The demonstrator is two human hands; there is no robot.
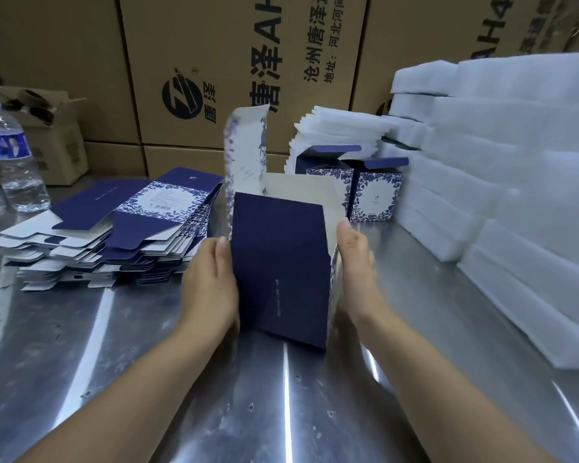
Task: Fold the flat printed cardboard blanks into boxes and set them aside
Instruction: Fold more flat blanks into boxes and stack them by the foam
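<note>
- At the middle of the steel table [114, 345], a half-folded box [278, 262] stands upright with its top flap raised.
- The left hand [211, 282] and right hand [356, 269] grip its sides; their fingers are hidden behind it.
- A stack of flat blanks [121, 225] lies to the left.
- Two finished boxes [378, 195] stand behind, beside foam sheets [515, 162].

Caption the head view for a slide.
The left hand and right hand hold a navy cardboard box upright beside stacked flat blanks on a steel table.
</note>
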